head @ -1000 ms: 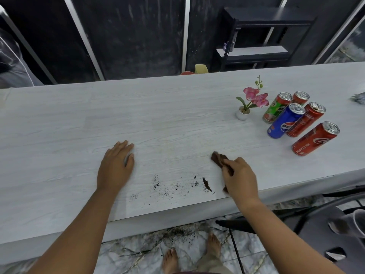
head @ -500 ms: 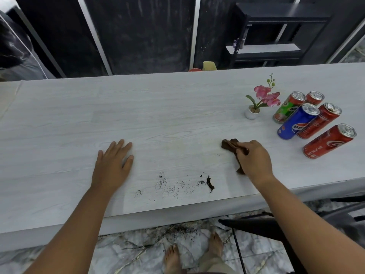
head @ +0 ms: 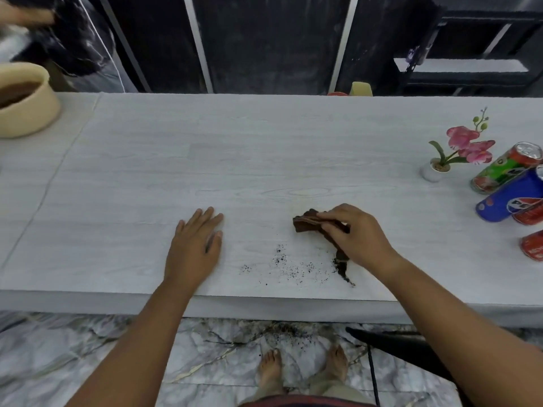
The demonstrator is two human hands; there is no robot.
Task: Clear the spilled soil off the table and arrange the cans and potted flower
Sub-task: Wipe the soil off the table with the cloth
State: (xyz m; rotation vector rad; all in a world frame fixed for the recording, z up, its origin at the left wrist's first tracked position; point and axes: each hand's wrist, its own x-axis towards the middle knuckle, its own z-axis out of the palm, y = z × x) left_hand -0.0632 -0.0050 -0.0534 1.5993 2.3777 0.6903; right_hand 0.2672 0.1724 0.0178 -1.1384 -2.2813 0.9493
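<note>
Dark soil crumbs (head: 289, 267) lie scattered near the front edge of the pale wood-grain table (head: 264, 171). My right hand (head: 355, 235) grips a crumpled brown cloth (head: 307, 221) that rests on the table just right of the soil. My left hand (head: 195, 242) lies flat on the table to the left of the soil, fingers straight. A small white pot with a pink flower (head: 458, 148) stands at the right. Beside it stand a green-and-red can (head: 505, 168), a blue can (head: 511, 196) and red cans (head: 533, 245), cut off by the frame edge.
A cream round basket (head: 26, 104) with a brown inside sits at the table's far left corner. Another person's sleeve and hand show at the top left. Soil lies on the marble floor by my bare feet. A dark chair (head: 396, 345) stands under the table at the right.
My right hand with the cloth has moved left toward the soil, and its trailing end now touches the largest clump. My left hand stays flat. The view has shifted left, showing the basket.
</note>
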